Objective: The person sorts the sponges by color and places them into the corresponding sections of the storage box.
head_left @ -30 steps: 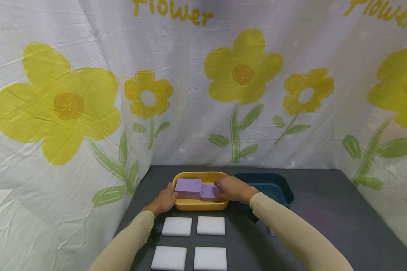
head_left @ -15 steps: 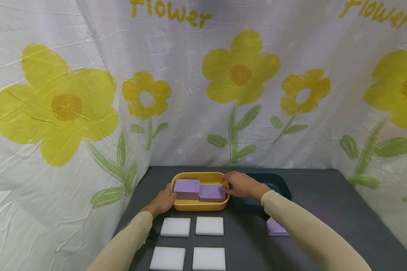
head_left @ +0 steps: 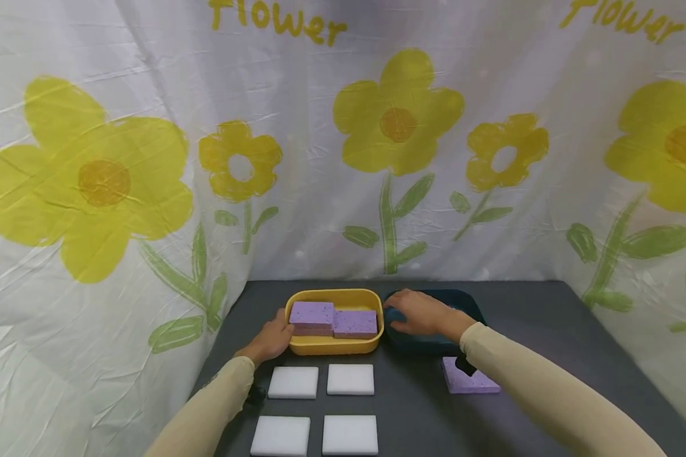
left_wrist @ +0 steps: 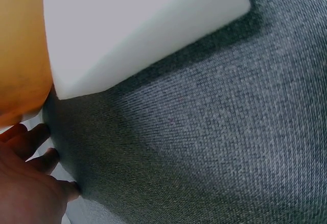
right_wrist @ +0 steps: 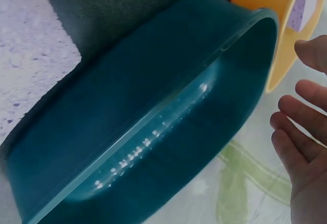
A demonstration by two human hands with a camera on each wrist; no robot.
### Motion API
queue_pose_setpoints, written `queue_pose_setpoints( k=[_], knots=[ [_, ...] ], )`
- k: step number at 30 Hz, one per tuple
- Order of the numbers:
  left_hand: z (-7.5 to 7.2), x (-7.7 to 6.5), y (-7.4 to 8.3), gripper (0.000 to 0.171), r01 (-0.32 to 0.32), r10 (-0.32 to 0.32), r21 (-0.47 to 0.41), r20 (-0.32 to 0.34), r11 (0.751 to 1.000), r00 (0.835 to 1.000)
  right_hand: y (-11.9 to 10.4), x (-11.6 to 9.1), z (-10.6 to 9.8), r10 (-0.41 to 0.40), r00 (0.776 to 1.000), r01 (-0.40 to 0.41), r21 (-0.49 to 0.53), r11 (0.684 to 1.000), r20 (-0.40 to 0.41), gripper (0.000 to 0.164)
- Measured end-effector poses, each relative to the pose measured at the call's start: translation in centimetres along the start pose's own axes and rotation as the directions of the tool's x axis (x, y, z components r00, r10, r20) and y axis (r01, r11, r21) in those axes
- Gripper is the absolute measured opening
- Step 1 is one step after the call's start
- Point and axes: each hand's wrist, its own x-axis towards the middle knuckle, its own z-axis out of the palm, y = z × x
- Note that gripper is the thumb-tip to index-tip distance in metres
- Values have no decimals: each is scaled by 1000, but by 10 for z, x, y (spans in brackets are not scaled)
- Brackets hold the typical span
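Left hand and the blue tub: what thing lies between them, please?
The yellow tub, with purple sponges inside, lies between the left hand and the blue tub; the head view shows this.

The person wears long cream sleeves, the left sleeve (head_left: 208,406) and the right sleeve (head_left: 554,387) alike in colour. Each is broad at its near end and narrows toward the wrist, where the left cuff (head_left: 244,366) and the right cuff (head_left: 473,336) sit close, with soft creases in the cloth. A small black wrist camera shows below each cuff, left (head_left: 255,395) and right (head_left: 465,365), its details too small to tell. Beyond the cuffs, the left hand (head_left: 272,337) and right hand (head_left: 422,312) are bare, their fingers (right_wrist: 306,116) ungloved with rounded tips.
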Motion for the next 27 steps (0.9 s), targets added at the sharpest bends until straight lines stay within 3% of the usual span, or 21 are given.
queue_pose_setpoints(
  k=[14, 27],
  knots=[
    [0, -1, -1, 49, -20, 20, -12, -2, 1000, 1000, -7, -28, -14, -20, 999, 21, 26, 999, -26, 44],
    [-1, -4, 2, 51, -11, 11, -17, -5, 1000, 1000, -12, -61, -12, -28, 998, 29, 23, 999, -51, 41]
  ],
)
